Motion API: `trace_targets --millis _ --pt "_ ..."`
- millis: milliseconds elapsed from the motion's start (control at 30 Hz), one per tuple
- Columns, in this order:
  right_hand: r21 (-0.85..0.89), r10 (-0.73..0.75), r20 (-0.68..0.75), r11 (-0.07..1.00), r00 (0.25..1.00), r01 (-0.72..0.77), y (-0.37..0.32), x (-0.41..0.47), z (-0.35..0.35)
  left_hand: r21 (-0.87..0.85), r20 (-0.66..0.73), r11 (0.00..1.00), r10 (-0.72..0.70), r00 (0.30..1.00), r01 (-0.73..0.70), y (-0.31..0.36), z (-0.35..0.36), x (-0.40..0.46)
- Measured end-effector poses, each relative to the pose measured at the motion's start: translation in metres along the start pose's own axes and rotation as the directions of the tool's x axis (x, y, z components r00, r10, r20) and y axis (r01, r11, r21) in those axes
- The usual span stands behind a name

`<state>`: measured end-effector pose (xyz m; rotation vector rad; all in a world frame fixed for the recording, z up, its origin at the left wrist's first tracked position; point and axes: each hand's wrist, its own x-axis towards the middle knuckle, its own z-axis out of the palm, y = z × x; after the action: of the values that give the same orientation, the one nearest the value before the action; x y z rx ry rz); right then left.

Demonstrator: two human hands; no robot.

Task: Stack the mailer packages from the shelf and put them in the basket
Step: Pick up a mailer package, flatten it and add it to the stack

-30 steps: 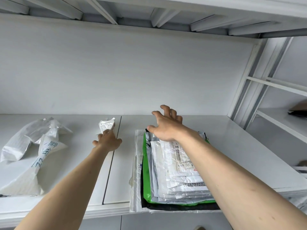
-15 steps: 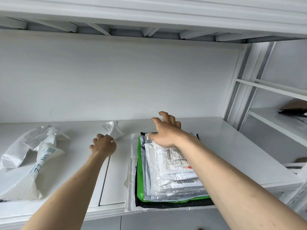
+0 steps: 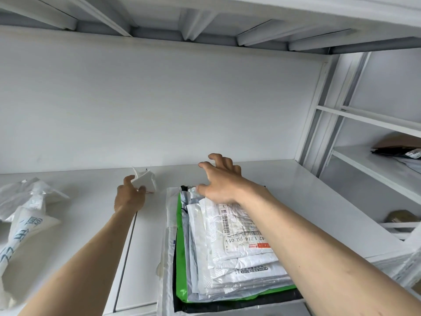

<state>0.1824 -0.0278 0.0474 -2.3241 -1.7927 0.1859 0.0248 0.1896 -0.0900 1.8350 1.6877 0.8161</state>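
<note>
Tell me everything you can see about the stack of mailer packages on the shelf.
The stack of mailer packages lies flat on the white shelf, reaching its front edge. It looks like thin crinkled plastic: a white mailer with a barcode label on top, grey and white ones below, then a green one, a black one, and a clear-white one jutting out left. The right hand rests on its far end, thumb at the far left corner, and the forearm crosses above its right side.
</note>
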Motion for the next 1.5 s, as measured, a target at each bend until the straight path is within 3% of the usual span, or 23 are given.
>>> trace_targets --millis 133,300,400,500,600,667,733,833,900,1000,1100,1200,1233,1300,1400,1500 --pt "-0.010 0.012 0.015 1.000 1.000 -0.012 0.009 0.010 0.002 -0.070 -0.119 0.997 0.020 0.993 -0.029 0.001 -0.004 -0.003" --pt "0.065 -0.029 -0.079 0.997 0.996 0.034 0.004 0.011 -0.003 -0.270 -0.144 0.895 0.327 0.934 -0.355 0.022 -0.036 -0.023" --pt "0.212 -0.065 -0.199 0.971 0.978 0.108 0.001 0.002 -0.014 -0.271 -0.178 0.778 0.539 0.823 -0.567 0.047 -0.062 -0.043" --pt "0.294 -0.095 -0.328 0.935 0.940 0.197 -0.001 -0.005 -0.027 -0.186 -0.148 0.645 0.727 0.670 -0.741 0.075 -0.088 -0.068" --pt "0.319 -0.109 -0.399 0.914 0.910 0.250 0.000 -0.014 -0.040 -0.109 -0.090 0.509 0.850 0.519 -0.854 0.104 -0.108 -0.093" --pt "0.323 -0.126 -0.448 0.900 0.885 0.292 0.001 -0.024 -0.046 -0.091 -0.068 0.465 0.879 0.471 -0.881 0.118 -0.119 -0.110" --pt "0.379 -0.104 -0.505 0.865 0.857 0.329 0.003 -0.032 -0.049 -0.111 -0.079 0.481 0.868 0.490 -0.870 0.126 -0.126 -0.123" --pt "0.557 0.069 -0.555 0.771 0.829 0.308 0.011 -0.041 -0.051 -0.219 -0.091 0.622 0.754 0.651 -0.751 0.133 -0.133 -0.137" --pt "0.706 0.212 -0.536 0.644 0.817 0.296 0.016 -0.048 -0.054 -0.298 -0.043 0.681 0.691 0.722 -0.669 0.137 -0.134 -0.145" --pt "0.818 0.348 -0.478 0.511 0.806 0.264 0.026 -0.059 -0.055 -0.349 0.022 0.656 0.719 0.694 -0.669 0.146 -0.130 -0.161" --pt "0.800 0.384 -0.539 0.512 0.749 0.313 0.035 -0.071 -0.054 -0.375 0.029 0.667 0.702 0.711 -0.644 0.160 -0.122 -0.178" --pt "0.727 0.382 -0.641 0.580 0.666 0.367 0.038 -0.081 -0.059 -0.622 0.225 0.685 0.620 0.752 -0.379 0.173 -0.118 -0.197" --pt "0.711 0.389 -0.666 0.590 0.636 0.383 0.039 -0.085 -0.062 -0.678 0.326 0.688 0.597 0.733 -0.259 0.175 -0.116 -0.203" --pt "0.684 0.399 -0.699 0.614 0.594 0.394 0.039 -0.092 -0.068 -0.698 0.436 0.698 0.589 0.680 -0.157 0.177 -0.112 -0.213" --pt "0.699 0.438 -0.675 0.637 0.594 0.325 0.041 -0.098 -0.068 -0.707 0.424 0.684 0.614 0.666 -0.181 0.183 -0.103 -0.230" --pt "0.718 0.494 -0.637 0.659 0.592 0.223 0.044 -0.104 -0.060 -0.660 0.378 0.681 0.667 0.642 -0.318 0.183 -0.097 -0.236"
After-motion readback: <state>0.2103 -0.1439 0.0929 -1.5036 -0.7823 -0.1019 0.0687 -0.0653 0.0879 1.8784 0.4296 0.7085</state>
